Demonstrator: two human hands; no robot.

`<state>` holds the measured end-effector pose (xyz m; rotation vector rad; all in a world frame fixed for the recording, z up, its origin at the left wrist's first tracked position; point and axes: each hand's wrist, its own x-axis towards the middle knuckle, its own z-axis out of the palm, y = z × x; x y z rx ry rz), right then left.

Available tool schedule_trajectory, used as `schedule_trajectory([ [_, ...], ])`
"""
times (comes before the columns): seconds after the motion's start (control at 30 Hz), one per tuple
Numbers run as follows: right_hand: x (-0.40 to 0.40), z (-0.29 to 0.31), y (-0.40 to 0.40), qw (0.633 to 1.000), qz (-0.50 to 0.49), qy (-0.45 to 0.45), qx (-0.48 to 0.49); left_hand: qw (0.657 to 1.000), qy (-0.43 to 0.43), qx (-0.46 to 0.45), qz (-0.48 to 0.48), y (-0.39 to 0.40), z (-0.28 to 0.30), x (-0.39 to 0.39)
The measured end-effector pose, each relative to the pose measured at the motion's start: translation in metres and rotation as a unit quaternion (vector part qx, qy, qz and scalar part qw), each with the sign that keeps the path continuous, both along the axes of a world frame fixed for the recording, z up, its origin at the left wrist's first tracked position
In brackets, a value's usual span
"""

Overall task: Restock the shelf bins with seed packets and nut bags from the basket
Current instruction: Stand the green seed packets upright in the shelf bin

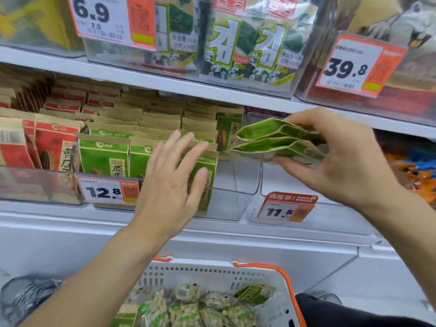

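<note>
My right hand (342,159) grips a small stack of green seed packets (280,141) held flat, bottoms facing me, just right of the clear shelf bin (236,185). That bin holds rows of upright green seed packets (103,156), with bare room at its right end. My left hand (174,178) is spread open, fingers against the front green packets in the bin. Below, a white basket with an orange handle (236,274) holds several nut bags (188,310) and one more green seed packet (256,295).
Red seed packets (52,147) fill the bin at left. Price tags read 12.8 (103,192) and 11.5 (283,210). Seaweed packs (245,43) stand in bins on the shelf above. Orange snack bags (415,173) lie at far right. A shoe (26,296) is at lower left.
</note>
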<state>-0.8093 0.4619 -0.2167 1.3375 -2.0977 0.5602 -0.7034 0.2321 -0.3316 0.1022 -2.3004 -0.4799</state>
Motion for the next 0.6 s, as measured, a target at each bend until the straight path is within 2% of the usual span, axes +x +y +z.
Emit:
schedule_trajectory([
  [0.17, -0.021, -0.014, -0.034, 0.997, -0.013, -0.05, 0.066, 0.999, -0.027, -0.036, 0.019, -0.006, -0.006, -0.005],
  [0.33, -0.023, -0.013, -0.053, 0.995, -0.045, 0.016, 0.086, 0.999, -0.036, -0.039, 0.012, -0.009, -0.006, -0.005],
  [0.47, -0.005, -0.01, -0.048, 0.997, -0.05, 0.054, 0.029, 0.999, -0.033, -0.035, 0.004, -0.012, -0.007, -0.006],
  [0.53, -0.005, -0.014, -0.048, 0.999, -0.045, 0.012, 0.004, 0.999, -0.029, -0.03, 0.003, -0.012, -0.008, -0.008],
  [0.6, -0.01, -0.022, -0.049, 0.996, -0.039, -0.071, -0.028, 0.999, -0.026, -0.024, 0.001, -0.012, -0.008, -0.008],
])
